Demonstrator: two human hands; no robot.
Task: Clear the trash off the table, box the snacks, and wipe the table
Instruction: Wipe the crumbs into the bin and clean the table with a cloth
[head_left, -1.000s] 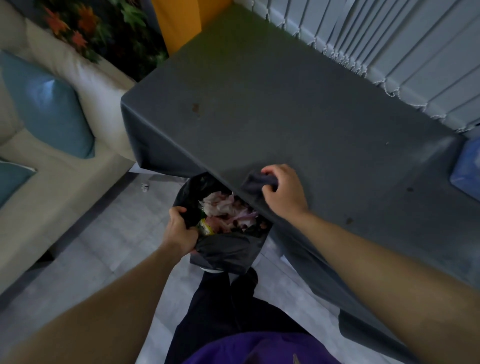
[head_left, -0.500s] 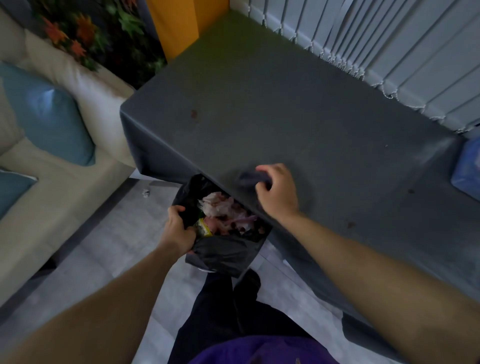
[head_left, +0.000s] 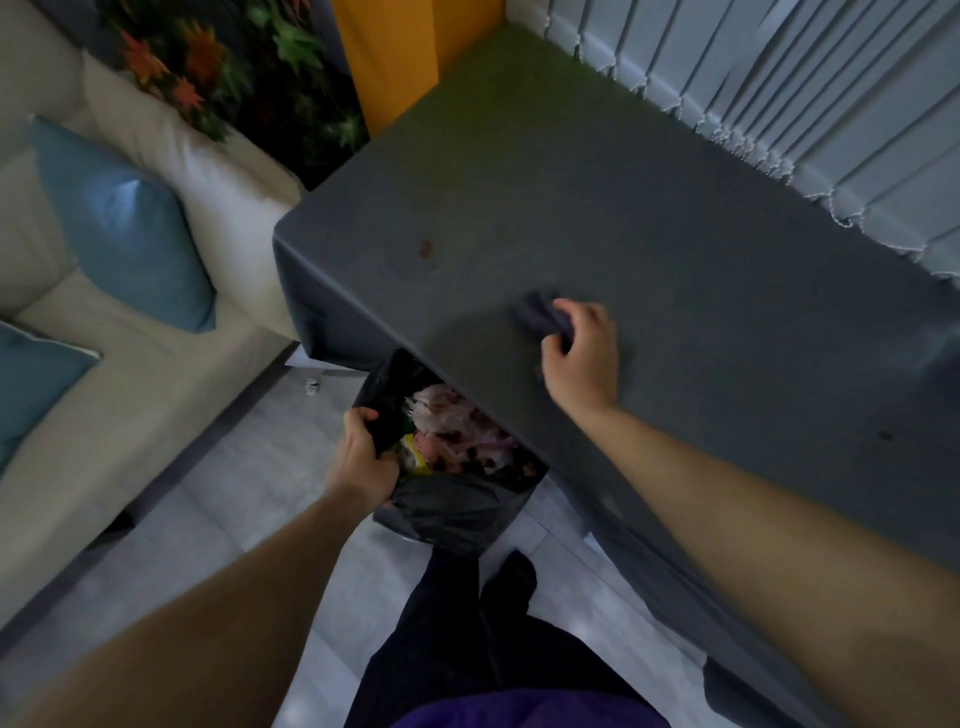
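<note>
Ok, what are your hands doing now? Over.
Right hand grips cloth on table. Left hand holds trash bag below table edge. Reddish spot ahead.

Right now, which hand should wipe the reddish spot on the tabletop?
Right. The right hand grips the cloth on the table, and the reddish spot lies on that same surface. The left hand grips the trash bag below the table edge.

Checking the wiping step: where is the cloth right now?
In the head view the cloth sits on the grey table near its front edge, gripped by the right hand, just beyond the trash bag the left hand holds.
</note>
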